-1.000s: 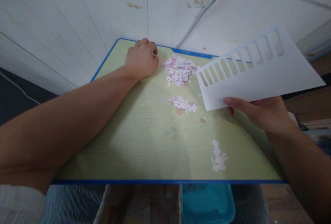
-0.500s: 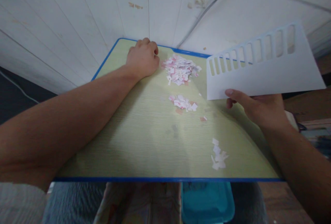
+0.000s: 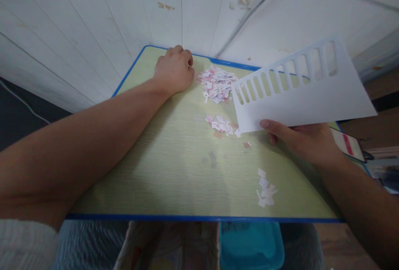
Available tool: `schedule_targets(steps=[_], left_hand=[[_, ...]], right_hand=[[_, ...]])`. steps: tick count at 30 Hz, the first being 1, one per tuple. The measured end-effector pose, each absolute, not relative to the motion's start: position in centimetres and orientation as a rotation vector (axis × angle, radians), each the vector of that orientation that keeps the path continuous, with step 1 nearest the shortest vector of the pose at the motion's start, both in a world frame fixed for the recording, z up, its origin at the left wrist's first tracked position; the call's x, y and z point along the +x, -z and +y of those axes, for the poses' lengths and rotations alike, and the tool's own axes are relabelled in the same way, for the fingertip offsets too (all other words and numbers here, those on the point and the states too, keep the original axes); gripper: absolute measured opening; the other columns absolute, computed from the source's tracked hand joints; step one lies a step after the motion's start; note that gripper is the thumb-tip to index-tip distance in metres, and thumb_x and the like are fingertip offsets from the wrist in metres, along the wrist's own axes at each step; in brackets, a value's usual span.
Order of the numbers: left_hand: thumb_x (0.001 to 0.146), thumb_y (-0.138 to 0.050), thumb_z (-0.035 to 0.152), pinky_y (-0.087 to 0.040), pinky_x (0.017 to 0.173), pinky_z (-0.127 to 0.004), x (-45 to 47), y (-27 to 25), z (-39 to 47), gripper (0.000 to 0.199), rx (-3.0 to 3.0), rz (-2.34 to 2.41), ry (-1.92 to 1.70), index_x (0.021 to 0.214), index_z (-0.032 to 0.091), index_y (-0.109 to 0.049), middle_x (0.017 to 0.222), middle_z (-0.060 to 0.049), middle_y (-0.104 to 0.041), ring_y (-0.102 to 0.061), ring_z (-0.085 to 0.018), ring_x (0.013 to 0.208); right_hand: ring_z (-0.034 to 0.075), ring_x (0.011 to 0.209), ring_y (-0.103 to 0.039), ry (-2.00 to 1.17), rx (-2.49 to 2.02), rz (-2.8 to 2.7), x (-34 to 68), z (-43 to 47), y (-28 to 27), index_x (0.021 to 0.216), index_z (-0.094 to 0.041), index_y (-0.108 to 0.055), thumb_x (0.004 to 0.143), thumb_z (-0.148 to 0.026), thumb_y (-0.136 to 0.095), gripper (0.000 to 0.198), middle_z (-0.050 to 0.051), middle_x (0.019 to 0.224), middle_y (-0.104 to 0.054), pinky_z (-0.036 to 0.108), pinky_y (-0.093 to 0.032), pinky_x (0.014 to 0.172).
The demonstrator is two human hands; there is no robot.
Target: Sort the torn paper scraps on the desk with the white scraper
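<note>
In the head view my right hand [image 3: 299,141] grips a stiff white sheet [image 3: 299,103] by its lower edge, thumb on the near face. A row of rounded slots runs along the sheet's upper side, and it is held tilted above the table. Its left corner overlaps the edge of a small heap of paper scraps [image 3: 220,123]. My left hand [image 3: 175,70] rests on the table near the back edge with its fingers curled in; what is under them is hidden. Just right of it lies a larger pile of white and pink paper scraps [image 3: 217,82].
A green table [image 3: 174,157] with a blue rim stands against a white panelled wall [image 3: 202,8]. More white scraps [image 3: 266,191] lie near its front right. Below the front edge is a blue plastic bin [image 3: 251,245]. A phone-like object [image 3: 347,143] lies at the right edge.
My right hand has moved left and slightly toward me with the slotted sheet, bringing its corner over the small heap. My left hand has stayed in place.
</note>
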State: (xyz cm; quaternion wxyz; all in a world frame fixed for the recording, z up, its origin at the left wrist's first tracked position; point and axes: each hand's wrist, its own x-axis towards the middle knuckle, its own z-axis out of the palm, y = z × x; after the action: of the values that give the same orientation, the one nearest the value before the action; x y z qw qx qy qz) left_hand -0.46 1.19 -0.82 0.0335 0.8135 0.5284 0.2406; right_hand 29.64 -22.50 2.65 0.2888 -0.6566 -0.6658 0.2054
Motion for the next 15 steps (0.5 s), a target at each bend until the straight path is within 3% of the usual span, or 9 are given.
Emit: schedule_targets(steps=[5, 10, 15], left_hand=[[0.103, -0.057, 0.03, -0.047, 0.121, -0.048, -0.3, 0.4, 0.8, 0.034, 2.505, 1.68, -0.658, 0.132, 0.027, -0.075, 0.147, -0.01, -0.068, -0.058, -0.035, 0.143], [0.102, -0.054, 0.028, -0.046, 0.122, -0.052, -0.1, 0.1, 0.4, 0.039, 2.496, 1.706, -0.636, 0.135, 0.024, -0.076, 0.143, -0.012, -0.068, -0.058, -0.036, 0.144], [0.102, -0.051, 0.024, -0.05, 0.119, -0.054, -0.1, -0.1, 0.1, 0.041, 2.475, 1.709, -0.653, 0.134, 0.027, -0.078, 0.147, -0.012, -0.069, -0.059, -0.036, 0.141]], right_hand=[[0.024, 0.055, -0.068, -0.502, -1.645, -1.732, 30.7, -22.7, -2.7, 0.06, -0.029, -0.066, 0.09, -0.038, -0.09, 0.039, 0.001, 0.063, -0.072, 0.038, -0.058, 0.056], [0.022, 0.052, -0.064, -0.454, -1.583, -1.726, 30.5, -22.6, -3.3, 0.06, -0.027, -0.064, 0.085, -0.041, -0.093, 0.04, 0.002, 0.061, -0.07, 0.034, -0.054, 0.049], [0.019, 0.053, -0.064, -0.439, -1.547, -1.655, 30.6, -22.4, -3.8, 0.06, -0.023, -0.068, 0.07, -0.025, -0.093, 0.027, 0.003, 0.061, -0.072, 0.03, -0.054, 0.051]])
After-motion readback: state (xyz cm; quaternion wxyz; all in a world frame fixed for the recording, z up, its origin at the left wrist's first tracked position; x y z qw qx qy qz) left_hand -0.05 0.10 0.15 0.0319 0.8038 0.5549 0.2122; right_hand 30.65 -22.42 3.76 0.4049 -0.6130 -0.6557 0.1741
